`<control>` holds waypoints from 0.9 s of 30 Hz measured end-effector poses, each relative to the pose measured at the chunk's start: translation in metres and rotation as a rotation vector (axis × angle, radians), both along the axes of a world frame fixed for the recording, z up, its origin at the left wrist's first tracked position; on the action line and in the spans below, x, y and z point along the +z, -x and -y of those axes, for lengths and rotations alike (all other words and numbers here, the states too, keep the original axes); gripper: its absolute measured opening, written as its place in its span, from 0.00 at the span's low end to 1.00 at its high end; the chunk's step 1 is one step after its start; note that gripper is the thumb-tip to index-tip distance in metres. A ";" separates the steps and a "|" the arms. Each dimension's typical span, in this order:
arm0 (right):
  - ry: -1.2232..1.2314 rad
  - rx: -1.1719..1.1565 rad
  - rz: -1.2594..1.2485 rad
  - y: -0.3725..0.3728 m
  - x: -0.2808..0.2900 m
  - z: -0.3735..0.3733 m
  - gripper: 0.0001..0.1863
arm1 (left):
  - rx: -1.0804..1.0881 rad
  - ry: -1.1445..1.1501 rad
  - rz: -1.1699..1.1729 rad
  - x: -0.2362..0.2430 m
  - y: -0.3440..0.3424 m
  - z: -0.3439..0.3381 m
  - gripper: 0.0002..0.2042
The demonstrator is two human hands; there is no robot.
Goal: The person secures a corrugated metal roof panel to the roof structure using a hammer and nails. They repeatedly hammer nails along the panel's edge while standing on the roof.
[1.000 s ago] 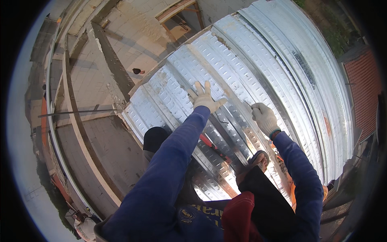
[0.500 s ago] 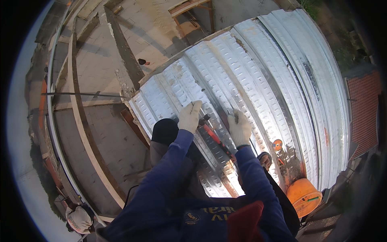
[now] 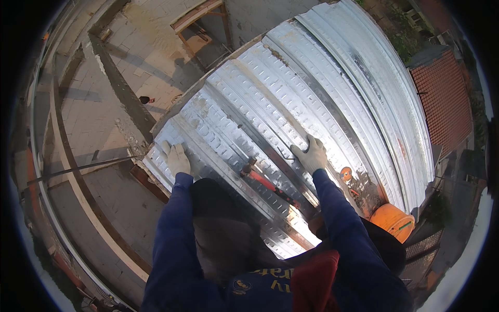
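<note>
Decking (image 3: 299, 83) — two hands (image 3: 176, 158) (image 3: 313, 156), one hammer (image 3: 267, 184)

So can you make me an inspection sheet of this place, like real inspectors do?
Surface: ribbed silvery metal sheets, with brownish stains and bright glare.
Job's things: a red-handled hammer lies on the sheets, between the hands.
Clutter: an orange bucket and a small round orange thing, too small to name, at lower right.
Hands: both gloved; the left hand lies flat near the sheets' left edge; the right hand is on the sheets, thumb apart.
Cables: nothing seen.
Surroundings: a wooden frame beyond the sheets; a red tiled roof to the right.
</note>
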State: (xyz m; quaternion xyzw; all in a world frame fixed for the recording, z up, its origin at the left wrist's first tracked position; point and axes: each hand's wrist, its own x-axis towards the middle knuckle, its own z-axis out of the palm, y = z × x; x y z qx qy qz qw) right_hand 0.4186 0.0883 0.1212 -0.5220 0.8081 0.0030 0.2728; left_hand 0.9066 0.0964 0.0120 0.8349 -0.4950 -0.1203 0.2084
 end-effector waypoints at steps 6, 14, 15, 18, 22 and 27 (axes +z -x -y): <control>-0.007 -0.042 -0.051 -0.017 0.006 0.008 0.51 | 0.029 0.051 -0.037 -0.013 0.004 -0.004 0.27; -0.087 -0.033 -0.104 -0.036 0.022 0.002 0.58 | 0.057 0.147 -0.122 -0.003 0.006 -0.003 0.26; -0.085 -0.031 -0.089 -0.040 0.022 0.007 0.58 | 0.051 0.144 -0.099 -0.007 0.000 -0.002 0.26; -0.086 -0.026 -0.079 -0.049 0.023 0.012 0.57 | 0.026 0.113 -0.091 -0.006 -0.008 -0.002 0.24; -0.069 -0.024 -0.095 -0.037 0.007 0.006 0.58 | -0.027 0.054 0.022 -0.005 -0.003 -0.001 0.22; -0.082 -0.039 -0.113 -0.057 0.030 0.006 0.58 | -0.140 -0.069 0.123 0.007 -0.003 0.001 0.21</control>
